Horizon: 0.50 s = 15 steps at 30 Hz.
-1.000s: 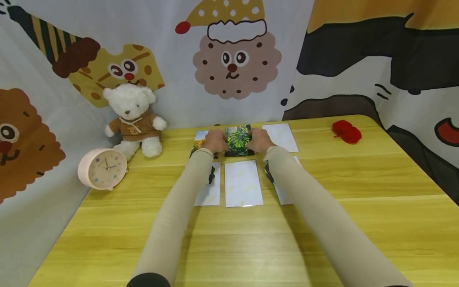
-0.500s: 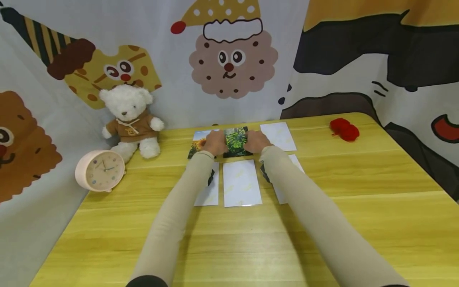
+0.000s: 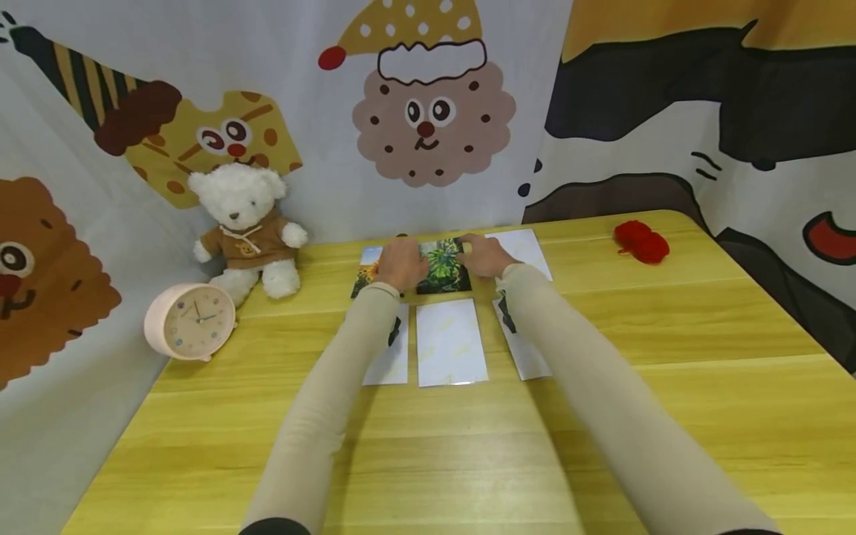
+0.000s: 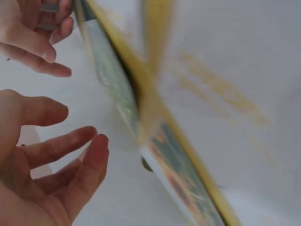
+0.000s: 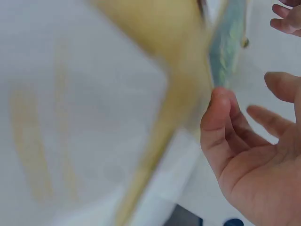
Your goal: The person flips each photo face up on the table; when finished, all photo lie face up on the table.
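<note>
A photo card with green leaves [image 3: 444,269] lies picture side up in the middle of the back row. My left hand [image 3: 400,264] is at its left edge, over part of a sunflower photo card [image 3: 366,273]. In the left wrist view the left hand's fingers [image 4: 91,160] are spread loosely and hold nothing. At the leaf card's right edge is my right hand [image 3: 490,256]. Its fingertips [image 5: 220,101] are close to the card's corner in the right wrist view, relaxed; whether they touch is unclear. It partly hides a white card [image 3: 528,249] at the back right.
The front row has white cards: left [image 3: 389,360], middle [image 3: 452,343] and right [image 3: 524,355], the outer ones partly under my sleeves. A pink alarm clock [image 3: 194,321] and white teddy bear [image 3: 242,223] stand left. A red fuzzy item [image 3: 642,241] lies right.
Both hands first drew closer together around the leaf card, which shifted slightly. Since then the right hand has moved a little right, uncovering more of the card's right edge.
</note>
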Tool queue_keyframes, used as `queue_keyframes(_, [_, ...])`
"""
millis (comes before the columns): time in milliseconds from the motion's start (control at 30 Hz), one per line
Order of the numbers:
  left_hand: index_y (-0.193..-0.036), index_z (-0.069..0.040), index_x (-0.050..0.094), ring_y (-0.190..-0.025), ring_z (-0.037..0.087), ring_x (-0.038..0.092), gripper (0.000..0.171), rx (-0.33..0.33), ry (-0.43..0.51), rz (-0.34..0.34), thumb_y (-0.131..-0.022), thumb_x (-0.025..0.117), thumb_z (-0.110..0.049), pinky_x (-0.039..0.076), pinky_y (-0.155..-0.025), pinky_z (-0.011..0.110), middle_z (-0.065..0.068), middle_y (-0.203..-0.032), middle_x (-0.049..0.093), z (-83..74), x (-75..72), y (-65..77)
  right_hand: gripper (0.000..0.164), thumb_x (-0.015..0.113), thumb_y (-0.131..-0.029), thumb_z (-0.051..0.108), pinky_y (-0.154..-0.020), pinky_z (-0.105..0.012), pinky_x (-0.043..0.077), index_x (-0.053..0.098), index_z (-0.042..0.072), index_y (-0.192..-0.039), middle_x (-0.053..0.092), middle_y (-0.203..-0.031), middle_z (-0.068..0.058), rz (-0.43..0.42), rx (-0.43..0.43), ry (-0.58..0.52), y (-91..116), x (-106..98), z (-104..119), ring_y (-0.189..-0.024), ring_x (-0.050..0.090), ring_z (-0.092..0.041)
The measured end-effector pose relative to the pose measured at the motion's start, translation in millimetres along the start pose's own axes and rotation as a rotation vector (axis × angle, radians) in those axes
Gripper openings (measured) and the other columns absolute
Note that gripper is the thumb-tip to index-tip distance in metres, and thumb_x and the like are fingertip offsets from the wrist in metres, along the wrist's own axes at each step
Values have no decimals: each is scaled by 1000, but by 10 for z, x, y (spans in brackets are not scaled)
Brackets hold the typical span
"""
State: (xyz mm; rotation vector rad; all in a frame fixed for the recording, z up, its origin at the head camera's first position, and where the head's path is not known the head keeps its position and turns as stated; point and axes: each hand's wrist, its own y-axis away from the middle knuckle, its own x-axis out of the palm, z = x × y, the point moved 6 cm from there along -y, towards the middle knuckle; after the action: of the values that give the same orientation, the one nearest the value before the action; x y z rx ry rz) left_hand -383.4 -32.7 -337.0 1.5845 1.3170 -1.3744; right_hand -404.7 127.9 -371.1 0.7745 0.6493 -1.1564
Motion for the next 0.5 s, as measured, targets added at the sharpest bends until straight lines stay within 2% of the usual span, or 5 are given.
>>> queue_keyframes(67, [-54, -15, 41, -48, 10, 22, 48, 18, 82, -3, -101, 53, -16, 26, -47, 26, -4, -51, 29, -45, -30, -11, 56, 50, -105, 32, -52, -29, 51, 36, 13, -156, 55, -59, -3, 20, -20, -16, 31, -104, -32, -48, 50, -13])
queue_keyframes(133, [-61, -10, 51, -53, 15, 32, 42, 19, 245, 49, -103, 51, -18, 32, -54, 29, 3, -57, 42, -94, -17, -40, 54, 50, -104, 31, -59, -31, 56, 41, 9, -153, 68, -84, -12, 34, -36, 13, 92, -226, -70, -62, 61, -19])
queue_keyframes(233, [-103, -1, 70, -82, 26, 62, 28, -31, 619, 185, -105, 51, -21, 54, -78, 32, 15, -96, 68, -183, 74, -88, 53, 50, -104, 31, -78, -39, 61, 44, 4, -149, 57, -138, -23, 59, -36, 80, 203, -407, -186, -97, 68, -31])
queue_keyframes(333, [-146, 3, 48, -127, 36, 59, 47, -77, 951, 349, -107, 49, -23, 50, -108, 42, 25, -140, 56, -305, 198, -102, 54, 50, -103, 31, -102, -51, 52, 46, -1, -146, 39, -156, -25, 57, -46, 153, 306, -550, -329, -127, 55, -42])
queue_keyframes(500, [-158, -2, 23, -144, 39, 42, 60, -95, 1185, 527, -109, 43, -30, 41, -118, 44, 26, -157, 34, -566, 378, -97, 57, 54, -102, 30, -116, -60, 36, 44, -6, -145, 38, -155, -30, 43, -34, 196, 464, -681, -570, -141, 39, -47])
